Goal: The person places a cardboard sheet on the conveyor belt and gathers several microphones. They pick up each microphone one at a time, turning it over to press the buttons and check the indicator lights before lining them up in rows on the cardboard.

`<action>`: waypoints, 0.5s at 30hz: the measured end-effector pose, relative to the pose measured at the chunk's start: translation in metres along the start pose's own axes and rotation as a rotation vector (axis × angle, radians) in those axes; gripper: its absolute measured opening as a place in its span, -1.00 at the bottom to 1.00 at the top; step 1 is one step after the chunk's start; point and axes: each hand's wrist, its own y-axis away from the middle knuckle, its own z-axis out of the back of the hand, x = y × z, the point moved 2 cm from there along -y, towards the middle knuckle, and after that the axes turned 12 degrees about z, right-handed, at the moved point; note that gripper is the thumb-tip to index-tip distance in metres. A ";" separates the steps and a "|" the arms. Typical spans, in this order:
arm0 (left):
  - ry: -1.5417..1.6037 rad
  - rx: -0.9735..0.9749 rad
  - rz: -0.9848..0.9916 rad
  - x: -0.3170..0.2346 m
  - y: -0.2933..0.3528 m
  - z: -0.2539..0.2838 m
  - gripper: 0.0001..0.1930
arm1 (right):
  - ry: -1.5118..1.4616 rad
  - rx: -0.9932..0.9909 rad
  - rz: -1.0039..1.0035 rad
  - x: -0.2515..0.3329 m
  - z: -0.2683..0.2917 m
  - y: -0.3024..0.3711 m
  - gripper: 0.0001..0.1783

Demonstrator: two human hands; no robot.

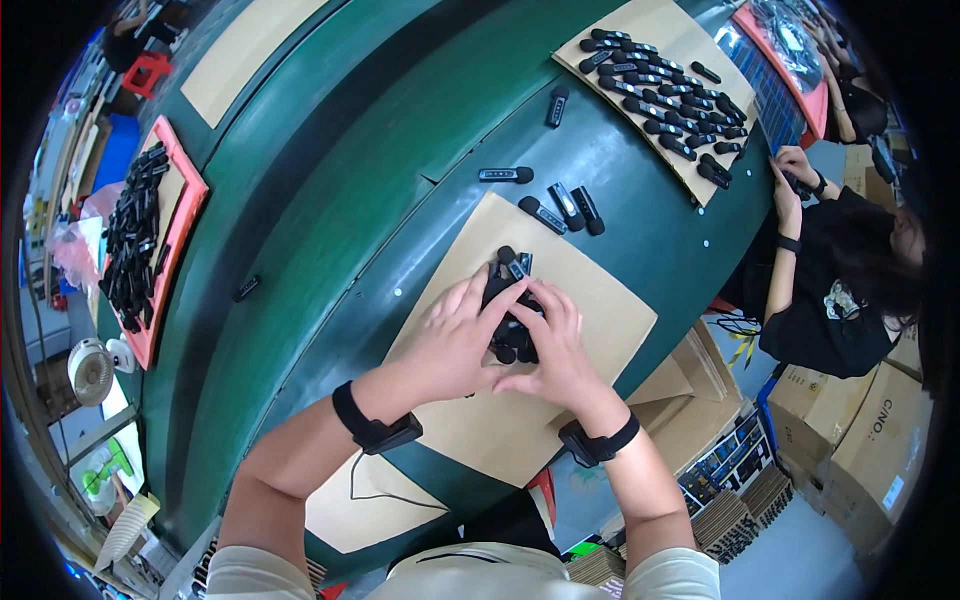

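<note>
Both my hands are cupped around a cluster of small black clip-on microphones with foam heads, over a brown cardboard sheet. My left hand curves round the cluster's left side. From the right, my right hand closes against it, and the fingertips of both hands meet near the top. One microphone pokes out beyond the fingers. My hands hide part of the cluster. Just past the sheet lie several loose microphones on the green table.
At the far right, a cardboard sheet bears rows of microphones. A pink tray heaped with microphones stands left, near a small fan. A co-worker handles something dark at the right edge. Cardboard boxes stand below.
</note>
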 end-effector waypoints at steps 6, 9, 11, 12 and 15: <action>0.126 0.242 0.275 0.012 -0.046 0.048 -0.46 | 0.179 -0.207 -0.012 -0.046 0.037 -0.036 -0.31; 0.104 -0.035 0.173 0.037 -0.087 0.051 -0.64 | 0.316 -0.207 -0.123 -0.069 0.037 -0.067 -0.37; -0.078 -0.347 0.002 0.039 -0.110 0.050 -0.69 | 0.405 -0.096 -0.187 -0.080 0.033 -0.081 -0.42; -0.076 -0.343 0.007 0.044 -0.120 0.044 -0.69 | 0.403 -0.091 -0.189 -0.086 0.031 -0.085 -0.42; -0.194 -0.357 -0.054 0.046 -0.136 0.031 -0.75 | 0.495 -0.133 -0.130 -0.097 0.032 -0.089 -0.50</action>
